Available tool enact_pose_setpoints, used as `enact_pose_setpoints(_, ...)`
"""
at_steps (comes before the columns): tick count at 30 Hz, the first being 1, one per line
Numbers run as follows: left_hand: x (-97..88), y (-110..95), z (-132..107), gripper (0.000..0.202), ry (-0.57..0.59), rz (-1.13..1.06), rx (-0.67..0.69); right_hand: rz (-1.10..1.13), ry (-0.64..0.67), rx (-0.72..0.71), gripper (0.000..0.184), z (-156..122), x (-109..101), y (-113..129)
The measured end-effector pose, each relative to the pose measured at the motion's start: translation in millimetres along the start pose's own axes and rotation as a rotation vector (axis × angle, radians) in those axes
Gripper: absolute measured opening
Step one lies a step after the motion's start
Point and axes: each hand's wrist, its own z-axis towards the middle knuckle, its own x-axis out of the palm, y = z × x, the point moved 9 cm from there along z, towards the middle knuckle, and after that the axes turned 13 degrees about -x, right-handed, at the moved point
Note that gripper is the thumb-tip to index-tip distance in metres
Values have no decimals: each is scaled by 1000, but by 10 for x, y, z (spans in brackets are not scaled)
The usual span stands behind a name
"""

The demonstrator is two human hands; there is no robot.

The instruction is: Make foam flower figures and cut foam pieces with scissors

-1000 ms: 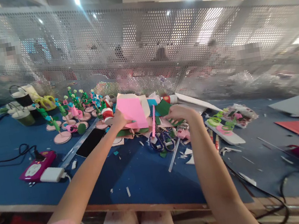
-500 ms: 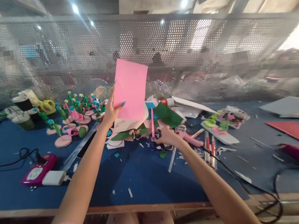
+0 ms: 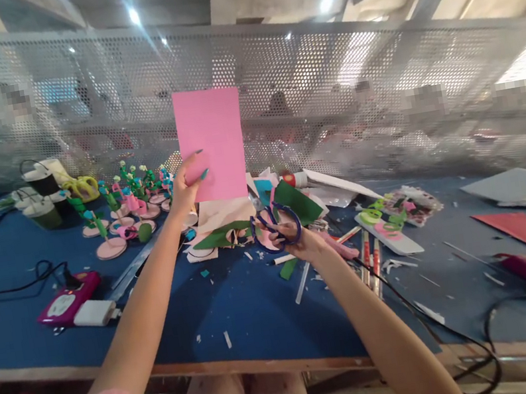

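Observation:
A flat pink sheet (image 3: pixel 212 131) stands upright in the air above the back of the table, gripped at its lower left edge by my left hand (image 3: pixel 187 188), thumb in front. My right hand (image 3: pixel 296 235) has its fingers around dark blue scissors (image 3: pixel 289 209), whose loop handles show above and beside the fingers; the blades are hard to make out. Under and behind the scissors lies a heap of cut sheets, among them a dark green piece (image 3: pixel 298 199) and a cream sheet (image 3: pixel 225 214). A pink glue gun (image 3: pixel 339 245) lies just right of my right hand.
Small flower models on round bases (image 3: pixel 111 248) crowd the left back. A purple device (image 3: pixel 69 300) with a white plug sits at left. Glue sticks, a black cable (image 3: pixel 401 298) and a red sheet (image 3: pixel 521 233) lie at right. A perforated metal screen (image 3: pixel 326 92) rises behind.
My left hand has moved the pink sheet left and turned it straighter. My right hand has lifted the scissors from the scraps.

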Motion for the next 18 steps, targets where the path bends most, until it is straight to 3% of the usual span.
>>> enact_pose_setpoints(2, -60, -13, 13, 50, -43, 21, -14, -6, -25, -59, 15, 7, 101, 45)
enact_pose_setpoints(5, -99, -57, 34, 51, -74, 52, -26, -126, -73, -123, 25, 14, 134, 133)
enact_pose_setpoints(12, -24, -204, 32, 49, 8, 59, 15, -317, -129, -262, 57, 52, 104, 48)
enact_pose_setpoints(18, 122, -339, -38, 52, 75, 38, -1, -528, -175, -344, 52, -12, 186, -32)
